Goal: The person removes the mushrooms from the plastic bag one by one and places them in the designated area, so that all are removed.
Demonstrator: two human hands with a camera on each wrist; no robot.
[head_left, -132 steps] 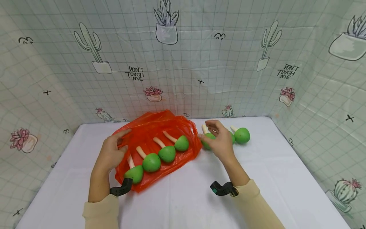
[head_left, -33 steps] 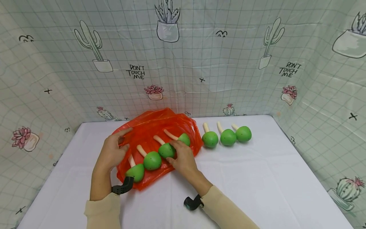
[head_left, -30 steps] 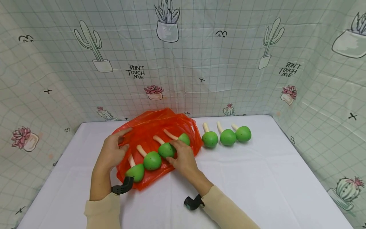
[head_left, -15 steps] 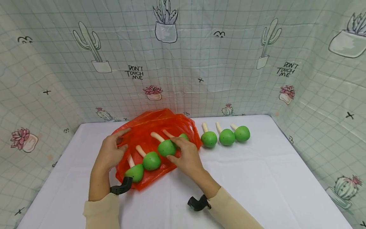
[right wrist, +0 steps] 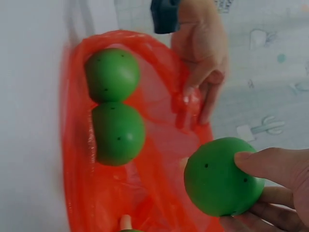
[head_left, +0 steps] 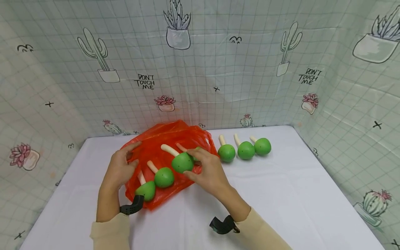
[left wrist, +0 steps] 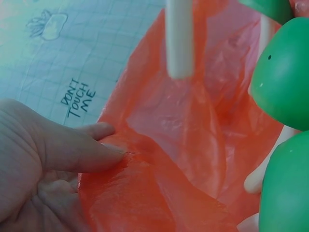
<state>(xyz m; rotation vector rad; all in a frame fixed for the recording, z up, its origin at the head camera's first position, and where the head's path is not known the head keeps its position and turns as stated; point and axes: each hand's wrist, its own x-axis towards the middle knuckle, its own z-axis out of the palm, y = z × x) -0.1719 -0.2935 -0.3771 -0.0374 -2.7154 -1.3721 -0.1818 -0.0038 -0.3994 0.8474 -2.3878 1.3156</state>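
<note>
My right hand (head_left: 214,173) grips a green mushroom-shaped object (head_left: 182,162) by its round cap, black-dotted with a cream stem. In the right wrist view, the thumb lies on one side of that cap (right wrist: 219,176) and fingers on the other. It hangs above a red plastic bag (head_left: 150,147), stem toward the back left. Its stem (left wrist: 178,43) appears to enter the left wrist view at the top. My left hand (head_left: 118,170) pinches the bag's left edge between thumb and fingers. Two more mushrooms (head_left: 164,177) lie on the bag's front; another (head_left: 197,152) is partly hidden behind my right hand.
Three similar mushrooms lie in a row on the white tabletop (head_left: 281,191) right of the bag, the nearest (head_left: 226,152) close beside its edge. A cactus-printed cloth (head_left: 215,69) rises behind the table and along both sides.
My right hand came from the right-hand row to the bag, took hold of a mushroom and has lifted it off the others. My left hand has stayed at the bag's edge.
</note>
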